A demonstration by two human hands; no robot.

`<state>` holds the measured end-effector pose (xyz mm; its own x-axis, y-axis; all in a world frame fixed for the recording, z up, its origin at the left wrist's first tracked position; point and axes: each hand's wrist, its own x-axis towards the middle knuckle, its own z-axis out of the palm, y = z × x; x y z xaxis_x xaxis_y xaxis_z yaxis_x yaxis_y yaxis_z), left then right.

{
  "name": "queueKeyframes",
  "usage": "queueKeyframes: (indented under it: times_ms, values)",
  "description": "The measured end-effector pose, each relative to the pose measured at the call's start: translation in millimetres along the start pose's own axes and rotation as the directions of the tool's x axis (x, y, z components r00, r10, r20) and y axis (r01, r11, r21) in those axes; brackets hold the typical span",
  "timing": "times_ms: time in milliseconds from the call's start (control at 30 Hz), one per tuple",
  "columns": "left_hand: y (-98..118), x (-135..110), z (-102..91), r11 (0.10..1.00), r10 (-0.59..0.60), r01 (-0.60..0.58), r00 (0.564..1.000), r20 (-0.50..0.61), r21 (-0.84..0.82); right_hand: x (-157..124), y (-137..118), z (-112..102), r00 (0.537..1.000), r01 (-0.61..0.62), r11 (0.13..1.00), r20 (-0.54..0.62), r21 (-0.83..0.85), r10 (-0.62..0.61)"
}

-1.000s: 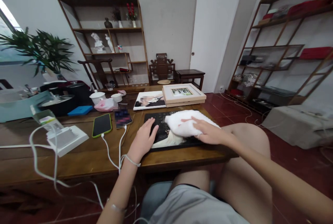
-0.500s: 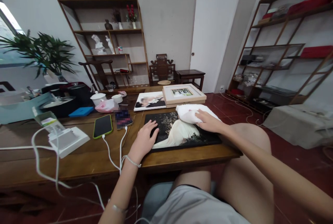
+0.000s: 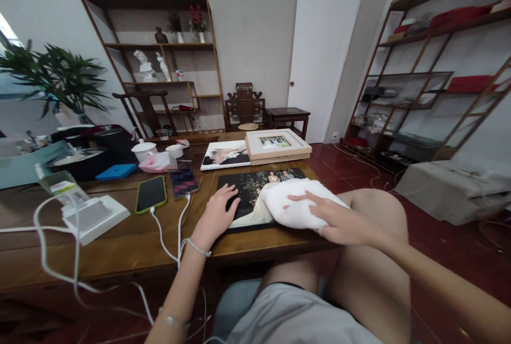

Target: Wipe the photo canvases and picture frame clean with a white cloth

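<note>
A dark photo panel (image 3: 255, 187) with a white-dressed figure lies flat on the wooden table (image 3: 120, 243) in front of me. My left hand (image 3: 217, 215) rests flat on the panel's left edge, fingers spread. My right hand (image 3: 333, 220) presses a white cloth (image 3: 295, 205) onto the panel's near right part, palm down with fingers stretched over the cloth.
A framed photo (image 3: 275, 144) and another print (image 3: 225, 155) lie behind the panel. A green-cased phone (image 3: 151, 194) and a second phone (image 3: 183, 181) with white cables lie to the left. Tea ware (image 3: 146, 149), a white box (image 3: 93, 216) and a plant (image 3: 51, 75) stand further left. My bare knee (image 3: 371, 211) rises at the table's right edge.
My right hand slid the cloth from the panel's far right corner toward me, onto its near right part. My left hand stayed on the left edge. The view shifted slightly.
</note>
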<state>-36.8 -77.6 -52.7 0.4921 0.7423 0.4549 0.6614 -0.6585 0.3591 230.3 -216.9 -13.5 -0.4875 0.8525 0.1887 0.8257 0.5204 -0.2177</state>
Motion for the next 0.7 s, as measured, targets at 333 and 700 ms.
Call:
queueKeyframes:
  times_ms: [333, 700]
  values:
    - [1, 0, -0.9, 1.000, -0.008, 0.008, 1.000, -0.009, 0.009, 102, 80, -3, 0.974, -0.215, 0.969, -0.093, -0.118, 0.204]
    - [1, 0, 1.4, 0.999, -0.050, 0.050, 0.999, 0.019, 0.012, 30, 1, 10, 0.998, -0.033, 0.994, -0.049, -0.108, 0.028]
